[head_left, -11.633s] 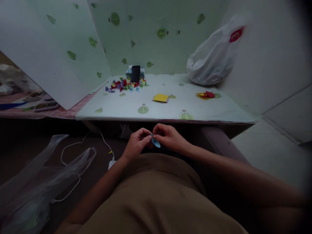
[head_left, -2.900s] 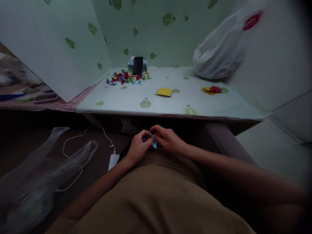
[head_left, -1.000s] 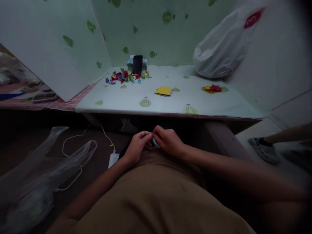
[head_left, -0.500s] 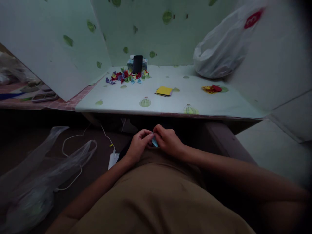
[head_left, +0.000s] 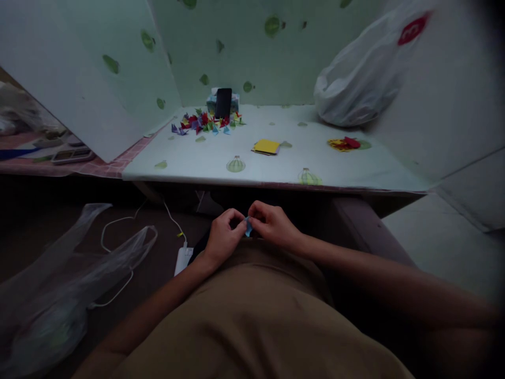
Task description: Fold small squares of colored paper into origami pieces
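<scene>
A small light-blue piece of folded paper (head_left: 248,227) is pinched between my two hands, just above my lap. My left hand (head_left: 225,235) grips its left side between thumb and index finger. On the other side, the fingertips of my right hand (head_left: 275,226) hold its upper right part. The fingers cover much of the paper, so its exact folded shape cannot be made out. Beyond the hands, a stack of square paper with a yellow top sheet (head_left: 266,146) lies on the table, and a pile of colourful folded paper cranes (head_left: 201,122) is farther back.
A black phone (head_left: 223,102) leans on a tissue box (head_left: 212,100) behind the cranes. Red and yellow paper pieces (head_left: 344,144) lie at the right, near a white plastic bag (head_left: 351,95). A clear bag (head_left: 51,326) and a cabled white power bank (head_left: 183,260) are at my left.
My fingers have shifted slightly on the blue paper, and its visible part has turned and looks a bit wider at the top. Both hands stay in nearly the same place.
</scene>
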Tool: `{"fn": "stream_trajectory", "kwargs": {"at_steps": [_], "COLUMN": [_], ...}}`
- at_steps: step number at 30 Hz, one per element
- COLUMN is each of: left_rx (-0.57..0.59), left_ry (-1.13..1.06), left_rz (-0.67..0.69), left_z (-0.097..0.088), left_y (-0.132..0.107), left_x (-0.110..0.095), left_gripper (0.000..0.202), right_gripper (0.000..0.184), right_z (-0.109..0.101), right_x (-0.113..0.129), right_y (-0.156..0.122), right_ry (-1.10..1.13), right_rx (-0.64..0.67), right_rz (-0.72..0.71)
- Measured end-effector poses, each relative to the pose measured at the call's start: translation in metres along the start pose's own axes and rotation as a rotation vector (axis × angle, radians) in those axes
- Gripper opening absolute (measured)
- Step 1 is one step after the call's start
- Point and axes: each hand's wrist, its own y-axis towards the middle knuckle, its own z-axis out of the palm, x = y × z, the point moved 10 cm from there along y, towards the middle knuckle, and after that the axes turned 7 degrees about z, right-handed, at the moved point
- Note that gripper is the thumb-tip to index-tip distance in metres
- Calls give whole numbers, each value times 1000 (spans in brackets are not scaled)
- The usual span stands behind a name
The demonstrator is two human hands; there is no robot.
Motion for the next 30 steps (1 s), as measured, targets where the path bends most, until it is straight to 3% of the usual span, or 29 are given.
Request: {"fn": "stream_trajectory", "kwargs": {"at_steps": [15,30], "left_rx": [40,85], "left_ry": [-120,-277], "left_rz": [-22,-19], "left_z": [3,8], "left_y": [-4,-2], "left_x": [7,8], "left_gripper": [12,17], "right_gripper": [4,5], "right_z": [9,13], "right_x": [-14,-21], "right_y": [4,5], "right_ry": [214,365], "right_rx": [134,182], "right_rz": [109,203]}}
